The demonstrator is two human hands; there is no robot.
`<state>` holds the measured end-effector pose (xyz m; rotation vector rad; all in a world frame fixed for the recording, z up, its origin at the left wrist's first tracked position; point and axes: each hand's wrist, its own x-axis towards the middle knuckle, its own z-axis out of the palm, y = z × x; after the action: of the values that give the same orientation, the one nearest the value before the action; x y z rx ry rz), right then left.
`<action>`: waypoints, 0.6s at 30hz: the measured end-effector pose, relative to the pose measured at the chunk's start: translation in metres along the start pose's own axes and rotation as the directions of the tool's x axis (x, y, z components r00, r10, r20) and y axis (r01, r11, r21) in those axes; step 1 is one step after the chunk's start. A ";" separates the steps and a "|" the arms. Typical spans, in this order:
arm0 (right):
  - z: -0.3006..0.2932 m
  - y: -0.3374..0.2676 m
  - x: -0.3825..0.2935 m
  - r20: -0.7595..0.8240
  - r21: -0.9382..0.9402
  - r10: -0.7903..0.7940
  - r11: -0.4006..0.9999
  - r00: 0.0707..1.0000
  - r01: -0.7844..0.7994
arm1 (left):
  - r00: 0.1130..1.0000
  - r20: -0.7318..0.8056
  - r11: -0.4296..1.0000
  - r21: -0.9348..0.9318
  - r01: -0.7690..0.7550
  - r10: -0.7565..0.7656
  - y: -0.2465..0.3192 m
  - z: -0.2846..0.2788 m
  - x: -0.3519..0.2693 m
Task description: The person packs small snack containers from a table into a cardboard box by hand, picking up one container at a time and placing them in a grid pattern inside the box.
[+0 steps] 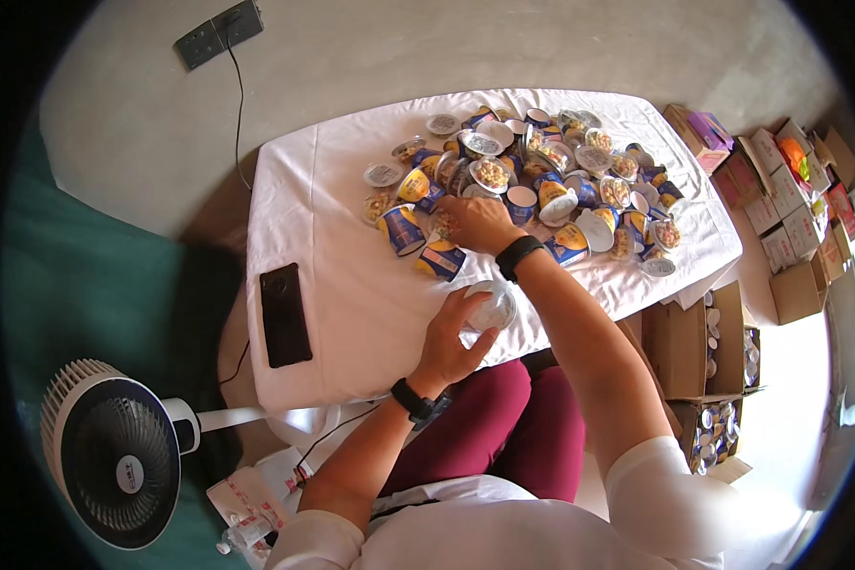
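At the front edge of the white-covered table, my left hand (447, 343) has thumb and fingers around a clear plastic cup (495, 308). My right hand (481, 222) reaches into the near left side of a pile of cups. Its fingertips are at a clear cup with colourful contents (443, 225); how firmly they hold it is hidden. Right beside it lie a blue and yellow paper cup (402, 229) and another tipped paper cup (440, 259). Clear lidded cups of mixed pieces (490, 174) and more paper cups are heaped beyond the hand.
A black phone (285, 315) lies on the tablecloth (342, 299) at the left. A fan (121, 459) stands left of the table, near a plastic bottle (246, 533). Open cardboard boxes (673, 356) holding cups are at the right, with stacked cartons (784, 196) behind. A cord hangs from the wall socket (217, 34).
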<state>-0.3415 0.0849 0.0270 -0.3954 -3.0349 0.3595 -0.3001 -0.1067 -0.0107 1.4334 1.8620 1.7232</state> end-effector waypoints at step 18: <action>-0.037 -0.006 -0.174 -0.278 0.592 0.205 0.806 0.938 -0.001 | 0.987 0.087 0.958 -0.245 0.151 -0.134 -0.002 0.006 -0.001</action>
<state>-0.1715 0.0428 0.0596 -0.5091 -2.4084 1.0788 -0.2964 -0.1029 -0.0147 1.2151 1.6021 1.7422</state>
